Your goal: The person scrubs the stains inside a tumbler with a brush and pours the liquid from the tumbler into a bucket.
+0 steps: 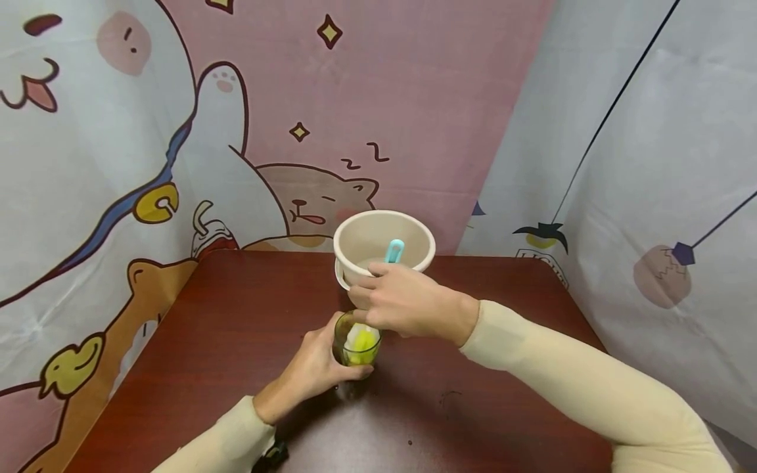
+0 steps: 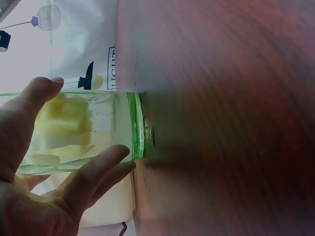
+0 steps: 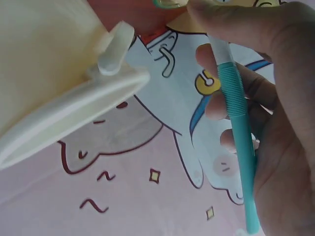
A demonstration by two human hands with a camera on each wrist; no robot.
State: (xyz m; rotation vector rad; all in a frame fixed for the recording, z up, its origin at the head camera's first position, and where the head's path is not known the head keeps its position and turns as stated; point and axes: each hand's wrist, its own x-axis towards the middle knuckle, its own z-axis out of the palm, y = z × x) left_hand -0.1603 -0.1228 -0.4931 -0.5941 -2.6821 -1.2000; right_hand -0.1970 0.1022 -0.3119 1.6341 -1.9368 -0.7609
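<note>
In the head view my left hand (image 1: 316, 361) grips a green-tinted drinking glass (image 1: 349, 355) low over the brown table. Its thumb and fingers wrap the glass (image 2: 106, 120) in the left wrist view, with the base just off or on the tabletop; I cannot tell which. Inside the glass is a yellow and white sponge head (image 1: 362, 340). Above the rim, my right hand (image 1: 402, 299) holds a sponge brush by its teal handle (image 1: 394, 250). The right wrist view shows that handle (image 3: 238, 123) lying along the palm, its white stem between thumb and fingers.
Behind the hands a cream plastic bucket (image 1: 384, 226) stands at the back of the table (image 1: 248, 315). Its rim and handle lug (image 3: 115, 49) are near the right hand. Small dark spots mark the tabletop. Cartoon-printed curtains (image 1: 414, 98) hang behind and beside it.
</note>
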